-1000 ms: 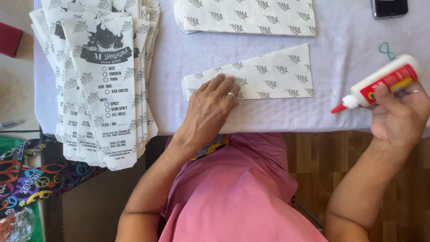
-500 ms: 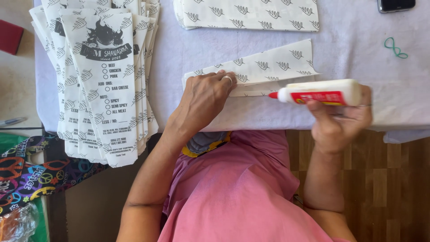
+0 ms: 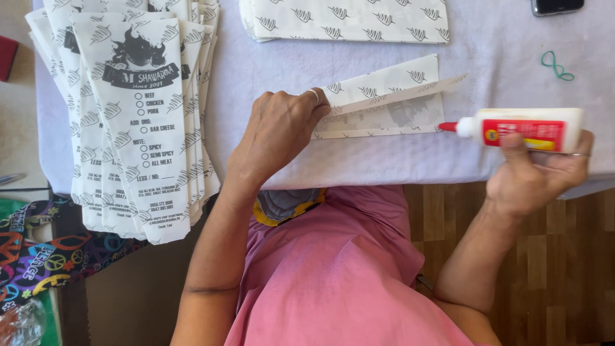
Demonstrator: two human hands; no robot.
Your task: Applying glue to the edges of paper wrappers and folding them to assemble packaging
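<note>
A: Hands?

B: Left hand (image 3: 282,131) presses down, fingers curled, on the near end of a patterned paper bag (image 3: 384,106) at centre frame, lifting its upper flap. Right hand (image 3: 535,173) is clamped around a white glue bottle (image 3: 522,128) with a red label, at right.

A: How does the bag lie?

B: Long axis left to right across the pale tablecloth (image 3: 500,57). The red nozzle touches the bag's right end; the right hand is nearer that end.

A: Other packages?

B: Printed white bags (image 3: 141,128) fanned at upper left; a flat stack (image 3: 346,19) at top centre.
</note>
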